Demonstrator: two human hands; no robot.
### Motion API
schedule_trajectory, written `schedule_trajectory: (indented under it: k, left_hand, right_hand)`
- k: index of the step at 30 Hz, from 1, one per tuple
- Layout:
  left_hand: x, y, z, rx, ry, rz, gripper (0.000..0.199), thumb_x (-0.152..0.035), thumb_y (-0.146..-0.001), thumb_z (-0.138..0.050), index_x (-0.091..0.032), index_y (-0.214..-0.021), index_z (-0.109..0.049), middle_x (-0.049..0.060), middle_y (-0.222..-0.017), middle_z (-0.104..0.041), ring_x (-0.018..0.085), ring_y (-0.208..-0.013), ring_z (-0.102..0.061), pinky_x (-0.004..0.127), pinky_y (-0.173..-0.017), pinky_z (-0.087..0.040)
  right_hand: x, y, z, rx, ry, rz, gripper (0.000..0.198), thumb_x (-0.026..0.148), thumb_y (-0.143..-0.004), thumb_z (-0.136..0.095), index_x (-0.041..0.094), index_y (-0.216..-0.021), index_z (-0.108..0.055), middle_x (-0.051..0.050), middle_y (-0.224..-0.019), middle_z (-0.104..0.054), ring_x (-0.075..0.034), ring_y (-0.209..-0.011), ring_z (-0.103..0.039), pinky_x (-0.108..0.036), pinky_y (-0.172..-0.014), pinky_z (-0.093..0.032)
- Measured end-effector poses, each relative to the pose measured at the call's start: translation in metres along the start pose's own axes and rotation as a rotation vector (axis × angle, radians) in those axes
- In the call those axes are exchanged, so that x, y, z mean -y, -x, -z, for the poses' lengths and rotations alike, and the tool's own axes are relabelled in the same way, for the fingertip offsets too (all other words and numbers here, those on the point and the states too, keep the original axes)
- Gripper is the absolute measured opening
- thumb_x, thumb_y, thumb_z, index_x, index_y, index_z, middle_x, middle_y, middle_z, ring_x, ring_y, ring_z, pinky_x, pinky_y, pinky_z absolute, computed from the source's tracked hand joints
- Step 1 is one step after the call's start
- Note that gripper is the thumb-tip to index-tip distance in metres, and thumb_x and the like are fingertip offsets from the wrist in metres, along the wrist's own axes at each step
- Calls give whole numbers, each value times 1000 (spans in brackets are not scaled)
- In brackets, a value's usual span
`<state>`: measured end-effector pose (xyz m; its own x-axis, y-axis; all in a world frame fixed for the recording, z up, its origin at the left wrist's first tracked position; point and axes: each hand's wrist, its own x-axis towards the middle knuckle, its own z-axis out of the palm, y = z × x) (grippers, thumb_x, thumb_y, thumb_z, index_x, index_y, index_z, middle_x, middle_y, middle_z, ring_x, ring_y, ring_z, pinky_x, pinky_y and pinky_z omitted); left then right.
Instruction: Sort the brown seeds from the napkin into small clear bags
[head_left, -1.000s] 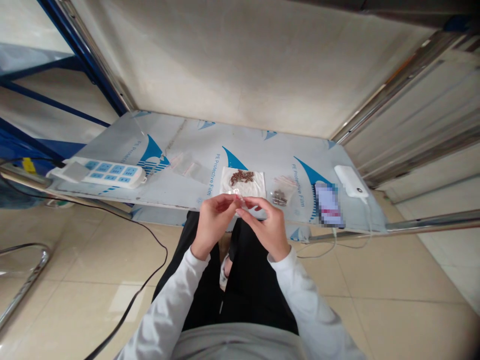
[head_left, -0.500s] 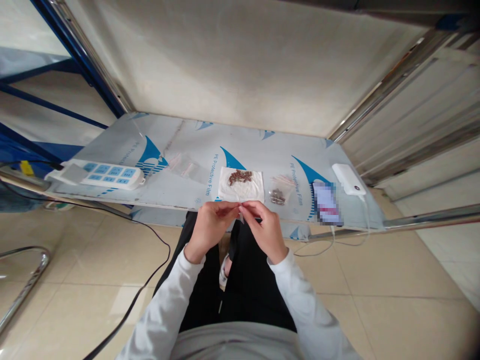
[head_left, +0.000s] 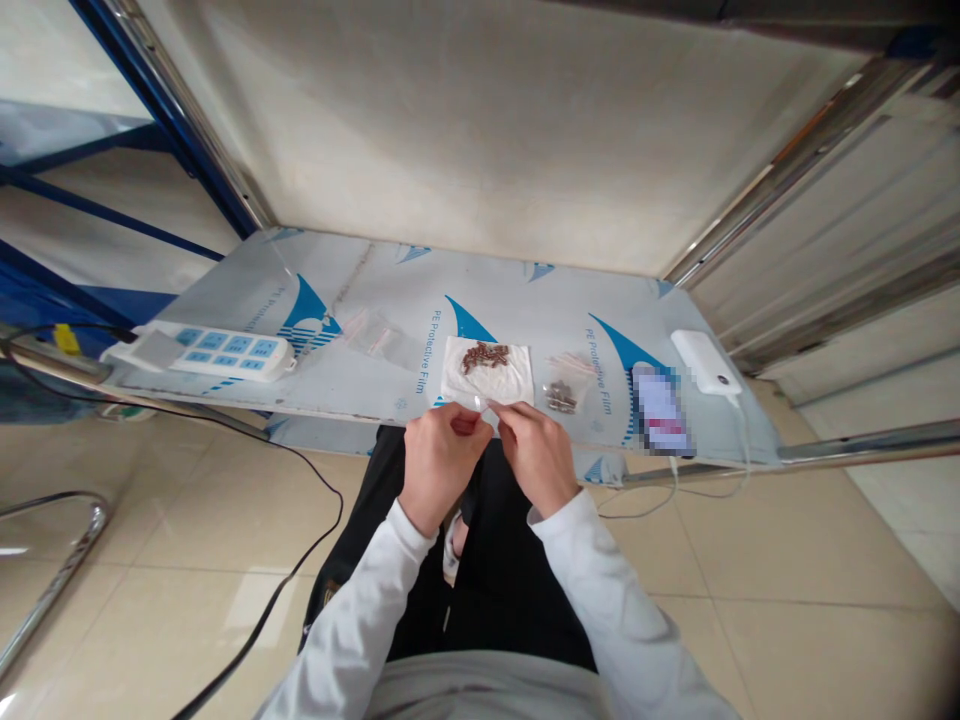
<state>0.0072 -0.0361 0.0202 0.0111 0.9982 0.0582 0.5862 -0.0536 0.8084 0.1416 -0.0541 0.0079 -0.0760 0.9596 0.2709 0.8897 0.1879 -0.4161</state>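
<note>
My left hand point(head_left: 444, 455) is closed in a pinch at the front edge of the shelf. Opposite it, my right hand point(head_left: 538, 450) pinches too, its fingertips almost meeting the left ones. Between them shows a small clear plastic bag point(head_left: 478, 403), mostly hidden by the fingers. Just beyond the hands lies a white cloth or tissue point(head_left: 491, 385) with a heap of small brown beads point(head_left: 484, 357) on it. To its right is a clear zip bag point(head_left: 571, 372) holding several dark brownish pieces point(head_left: 561, 396).
On the left are a white power strip point(head_left: 217, 350) and clear plastic bags point(head_left: 375, 335). A phone point(head_left: 661, 408) and a white power bank point(head_left: 705, 362) with cables lie at the right. A black cable point(head_left: 339, 490) hangs to the floor at left.
The clear bag has turned from hanging below my fingertips to sticking up beyond them. My left hand has shifted right and rolled inward. The view has moved slightly.
</note>
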Motion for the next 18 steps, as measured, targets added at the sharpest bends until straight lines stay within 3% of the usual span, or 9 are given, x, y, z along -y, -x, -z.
schedule_trajectory:
  k: [3, 5, 8, 10, 12, 14, 16, 18]
  left_hand:
    - [1, 3, 3, 76, -13, -127, 10, -24, -74, -60, -19, -69, -67, 3, -64, -69, 18, -63, -66, 29, -64, -47]
    - [4, 1, 7, 127, -24, -304, 12, -22, -73, -62, -19, -83, -67, 5, -82, -71, 22, -81, -66, 34, -77, -49]
    - [11, -7, 10, 173, -80, -546, 63, -27, -63, -73, -19, -122, -52, 13, -125, -58, 31, -120, -49, 46, -100, -38]
    - [14, -14, 5, 207, -89, -601, 83, -27, -60, -76, -18, -133, -40, 15, -135, -49, 32, -128, -41, 48, -106, -32]
    - [18, -18, -6, 235, -44, -577, 74, -21, -63, -72, -20, -130, -42, 13, -127, -55, 29, -121, -49, 44, -102, -37]
    - [24, -20, -19, 222, 47, -481, 52, -17, -67, -67, -20, -116, -50, 8, -108, -64, 23, -101, -60, 36, -88, -46]
    - [33, -19, -30, 146, 134, -343, 31, -20, -71, -64, -19, -100, -53, 3, -87, -65, 17, -79, -62, 28, -73, -47]
    - [44, -16, -37, 68, 192, -224, 23, -26, -74, -64, -19, -93, -52, -1, -74, -61, 13, -66, -58, 25, -67, -46]
  right_hand:
    - [-4, -6, 2, 76, -23, -25, 29, 15, -84, -53, 23, -109, -68, -6, -83, -71, -19, -73, -65, -26, -64, -46]
    - [-8, -10, 4, 86, -90, -44, 28, 17, -83, -56, 20, -109, -68, -5, -80, -71, -17, -68, -64, -26, -64, -46]
    - [-10, -15, 9, 118, -229, -20, 24, 20, -83, -58, 20, -103, -70, -2, -74, -70, -14, -61, -60, -24, -62, -45]
    - [-8, -17, 15, 181, -308, 28, 18, 19, -83, -57, 20, -94, -71, 0, -71, -69, -13, -59, -58, -23, -59, -43]
    - [-3, -18, 21, 244, -349, 54, 15, 16, -81, -58, 20, -84, -72, 1, -67, -68, -12, -57, -57, -23, -57, -41]
    - [-2, -21, 25, 261, -382, 58, 14, 17, -80, -59, 20, -82, -72, 1, -68, -68, -11, -56, -56, -23, -57, -41]
    - [-9, -28, 23, 199, -424, 44, 15, 23, -82, -60, 21, -87, -73, 0, -76, -70, -12, -59, -57, -24, -59, -43]
    - [-27, -42, 12, 51, -432, -14, 18, 28, -83, -59, 21, -92, -73, -2, -81, -69, -13, -64, -59, -25, -63, -46]
